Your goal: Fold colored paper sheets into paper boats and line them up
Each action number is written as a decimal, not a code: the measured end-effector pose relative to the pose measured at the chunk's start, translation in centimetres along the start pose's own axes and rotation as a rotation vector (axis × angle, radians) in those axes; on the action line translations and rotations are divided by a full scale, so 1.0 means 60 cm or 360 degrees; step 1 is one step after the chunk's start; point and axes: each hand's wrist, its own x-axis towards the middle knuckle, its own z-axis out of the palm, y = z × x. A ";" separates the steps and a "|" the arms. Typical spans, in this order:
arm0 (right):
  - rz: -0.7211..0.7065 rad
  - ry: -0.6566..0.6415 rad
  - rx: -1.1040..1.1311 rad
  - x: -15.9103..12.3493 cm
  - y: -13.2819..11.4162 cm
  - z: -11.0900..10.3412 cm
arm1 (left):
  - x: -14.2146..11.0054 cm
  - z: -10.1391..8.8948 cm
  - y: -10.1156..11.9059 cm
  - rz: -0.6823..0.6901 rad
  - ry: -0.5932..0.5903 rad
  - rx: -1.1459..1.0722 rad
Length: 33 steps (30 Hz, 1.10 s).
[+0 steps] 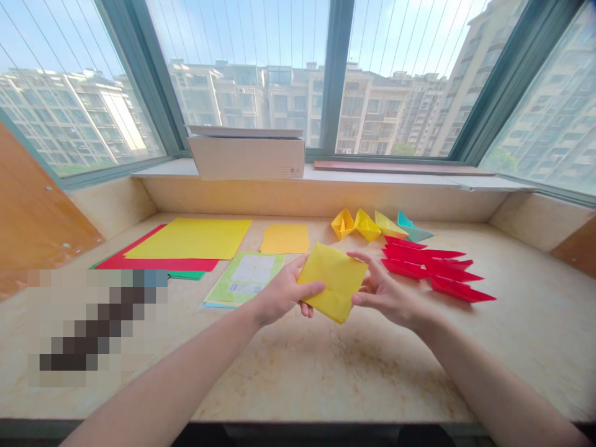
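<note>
A folded square of yellow paper [336, 279] is held up in the air above the counter. My left hand [284, 290] grips its left side, with the thumb flat on the front face and the other fingers behind. At the opposite edge is my right hand [384, 290], its thumb at the lower right side and its index finger at the upper right corner. Its remaining fingers are curled and partly hidden behind the sheet. Red folded paper pieces [449, 272], pointed and lying in rows, rest just beyond my right hand.
Folded paper boats [367, 228] in yellow and teal stand at the back. Stacked yellow sheets [190, 239] lie over red and green ones; orange-yellow squares [285, 238] and a green packet [246, 273] lie nearby. A white box [249, 156] sits on the sill. A blurred patch hides the left front.
</note>
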 end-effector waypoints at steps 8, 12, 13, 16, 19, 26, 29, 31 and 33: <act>-0.0092 0.0201 0.0026 0.009 0.016 0.024 | 0.008 -0.001 -0.011 0.0071 0.0267 -0.0129; -0.0230 0.0396 0.0085 0.021 0.013 0.036 | 0.012 0.010 -0.018 0.0121 0.0411 -0.0449; -0.0261 0.0463 0.0085 0.024 0.013 0.040 | 0.012 0.015 -0.021 0.0127 0.0384 -0.0483; -0.0310 0.0536 0.0067 0.027 0.020 0.056 | 0.011 0.033 -0.036 0.0085 0.0239 -0.0325; -0.0347 0.0599 -0.0063 0.028 0.027 0.067 | 0.012 0.039 -0.049 -0.0002 0.0315 -0.0107; -0.0370 0.0485 -0.0513 0.018 -0.001 0.034 | 0.013 0.010 -0.046 -0.0079 0.0213 -0.0067; -0.0313 0.0482 -0.0660 0.012 -0.012 0.026 | 0.011 0.011 -0.044 -0.0082 0.0129 -0.0070; -0.0324 0.0500 -0.0686 0.009 -0.013 0.026 | 0.009 0.013 -0.044 -0.0072 0.0106 -0.0089; -0.0310 0.0485 -0.0653 0.006 -0.014 0.026 | 0.007 0.012 -0.042 -0.0059 0.0076 -0.0099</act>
